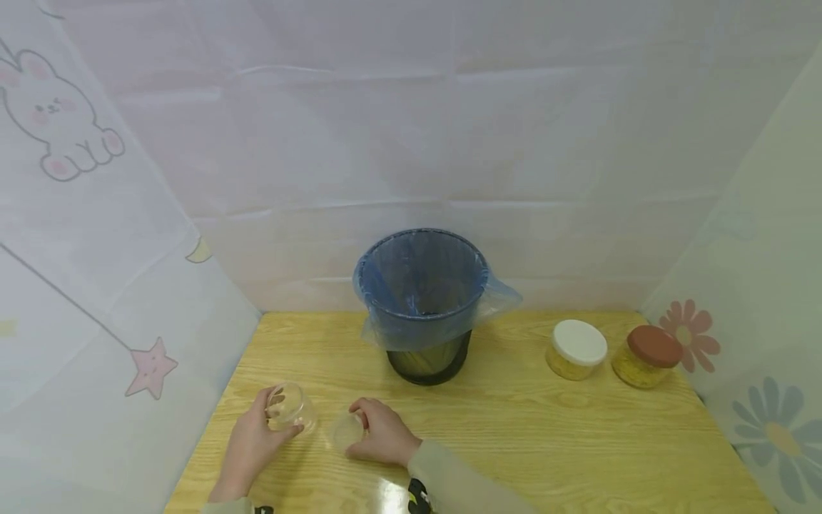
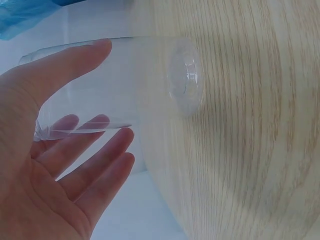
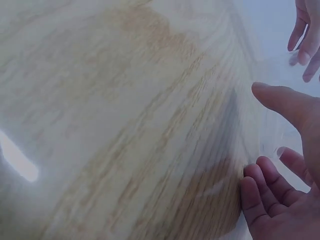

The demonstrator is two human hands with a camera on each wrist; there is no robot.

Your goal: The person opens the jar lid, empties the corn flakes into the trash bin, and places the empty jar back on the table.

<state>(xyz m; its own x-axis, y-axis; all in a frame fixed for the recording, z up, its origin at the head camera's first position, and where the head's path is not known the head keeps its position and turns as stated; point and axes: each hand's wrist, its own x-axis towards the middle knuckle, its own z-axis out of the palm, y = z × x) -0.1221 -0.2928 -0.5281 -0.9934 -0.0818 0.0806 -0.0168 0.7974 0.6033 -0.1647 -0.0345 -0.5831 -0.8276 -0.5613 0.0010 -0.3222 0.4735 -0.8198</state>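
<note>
Two holds on record: gripping a clear jar [image 1: 297,410], long axis near upright, with fingers of the left hand [image 1: 249,441] curved wide, near the desk's [image 1: 546,442] left edge; curling right hand [image 1: 384,434] fingers round a clear round piece [image 1: 347,432], just right of the jar, lid or cup undetermined.

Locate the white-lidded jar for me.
In the head view, the white-lidded jar stands toward the right of the table, between the blue-lined bin and the red-lidded jar, nearer the latter.
</note>
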